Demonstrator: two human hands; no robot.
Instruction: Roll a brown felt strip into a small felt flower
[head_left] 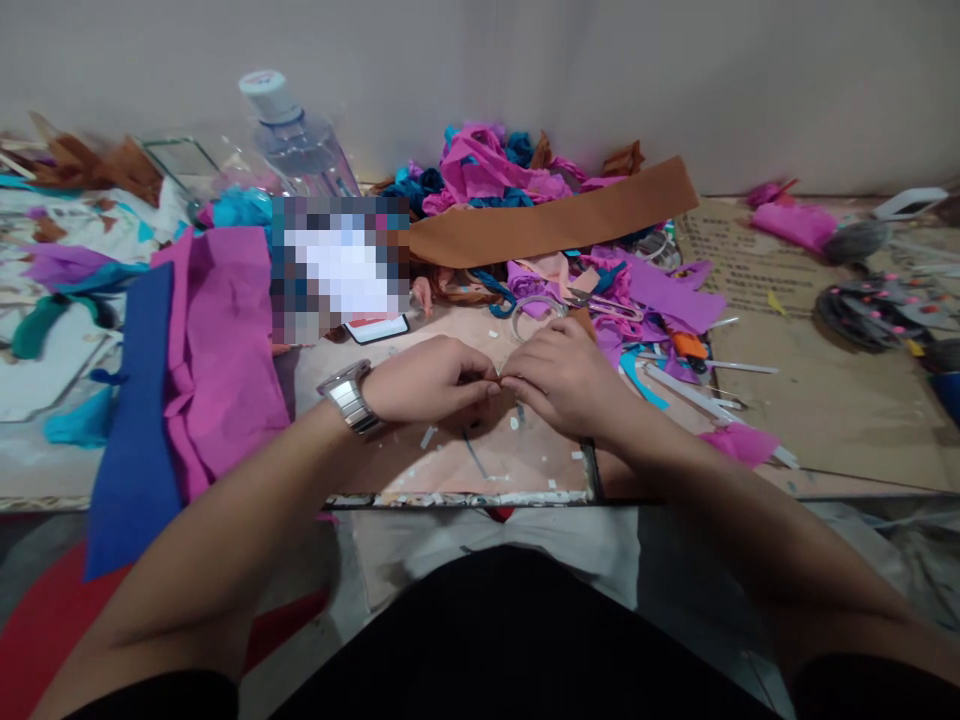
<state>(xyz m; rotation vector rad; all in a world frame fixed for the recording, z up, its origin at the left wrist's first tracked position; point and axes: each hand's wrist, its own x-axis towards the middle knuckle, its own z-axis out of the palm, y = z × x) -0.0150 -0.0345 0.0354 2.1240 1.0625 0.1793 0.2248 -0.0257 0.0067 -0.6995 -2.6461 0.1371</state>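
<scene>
My left hand (pixel 431 378), with a steel watch on the wrist, is closed in a pinch above the worktable (pixel 442 460). Its fingertips meet those of my right hand (pixel 566 375), which is closed too. Whatever they pinch is tiny and mostly hidden; a dark brownish bit shows at the thumb tip. Just behind my right hand lies a clear ring like a tape roll (pixel 517 318). Scissors (pixel 592 300) rest among purple scraps beyond it. A long brown strip of crepe paper (pixel 555 228) lies across the scrap pile.
A clear bottle (pixel 300 150) with a white cap stands at the back left. Pink sheets (pixel 225 350) and a blue strip (pixel 135 400) hang near the front edge at left. Cardboard (pixel 780 390), white sticks and a black round holder (pixel 862 312) lie at right.
</scene>
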